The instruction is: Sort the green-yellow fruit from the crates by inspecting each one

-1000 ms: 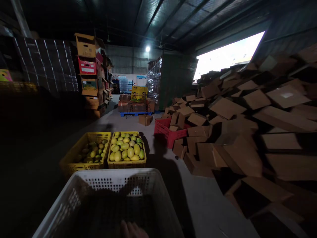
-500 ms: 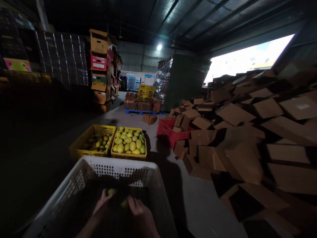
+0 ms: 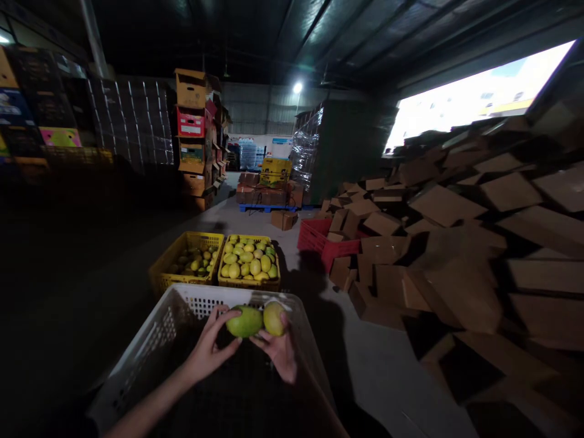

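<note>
My left hand (image 3: 213,344) grips a green oval fruit (image 3: 244,321) between thumb and fingers, above the white crate (image 3: 305,316). Just right of it, my right hand (image 3: 279,350) holds a yellow-green fruit (image 3: 274,318). The two fruits are side by side, close together. Shadow hides what lies in the white crate. Beyond its far rim stand two yellow crates: the right one (image 3: 249,283) is heaped with yellow-green fruits, while the left one (image 3: 185,280) holds fruits at a lower level.
A large heap of cardboard boxes (image 3: 449,204) fills the right side, with a red crate (image 3: 312,236) at its edge. Stacked boxes (image 3: 191,123) stand at the back left. Farther back, a blue pallet (image 3: 255,208) carries boxes.
Both hands have risen from inside the white crate, bringing the fruits up and closer together. The view has shifted, so the surroundings appear farther right.
</note>
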Tool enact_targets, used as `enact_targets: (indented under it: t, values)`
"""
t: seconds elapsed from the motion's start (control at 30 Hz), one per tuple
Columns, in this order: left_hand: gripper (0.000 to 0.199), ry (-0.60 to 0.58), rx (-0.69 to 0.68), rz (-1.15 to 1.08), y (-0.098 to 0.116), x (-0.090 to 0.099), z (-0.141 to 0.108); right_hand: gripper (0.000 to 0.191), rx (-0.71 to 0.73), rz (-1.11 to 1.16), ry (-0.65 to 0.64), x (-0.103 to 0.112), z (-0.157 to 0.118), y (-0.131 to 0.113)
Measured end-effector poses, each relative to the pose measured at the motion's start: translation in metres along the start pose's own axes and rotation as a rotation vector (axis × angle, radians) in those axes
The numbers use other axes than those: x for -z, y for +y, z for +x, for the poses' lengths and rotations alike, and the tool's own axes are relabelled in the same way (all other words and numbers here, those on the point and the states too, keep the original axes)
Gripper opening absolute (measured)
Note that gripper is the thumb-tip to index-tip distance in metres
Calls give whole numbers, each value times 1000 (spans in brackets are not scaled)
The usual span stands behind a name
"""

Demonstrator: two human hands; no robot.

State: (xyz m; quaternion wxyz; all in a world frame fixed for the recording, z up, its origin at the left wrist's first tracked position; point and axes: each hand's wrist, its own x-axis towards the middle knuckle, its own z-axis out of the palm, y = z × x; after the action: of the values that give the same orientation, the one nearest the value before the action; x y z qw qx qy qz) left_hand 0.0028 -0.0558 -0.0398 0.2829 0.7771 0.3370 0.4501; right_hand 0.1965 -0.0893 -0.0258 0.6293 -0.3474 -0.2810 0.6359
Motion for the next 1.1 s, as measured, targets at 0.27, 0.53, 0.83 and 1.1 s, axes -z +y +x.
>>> enact_targets:
  t: [0.27, 0.53, 0.83, 1.1]
  values:
    - [59, 72, 400, -553, -11, 3, -23, 53, -149, 72, 145, 9, -5, 43]
    - [55, 38, 646, -715, -6, 12, -15, 61, -142, -162, -14, -11, -13, 55]
    - [51, 24, 918, -867, -16, 0, -23, 49, 29, -402, -51, -19, -10, 41]
    - [49, 189, 929, -1397, 0, 37, -10, 69, 218, -711, -3, -18, -5, 23]
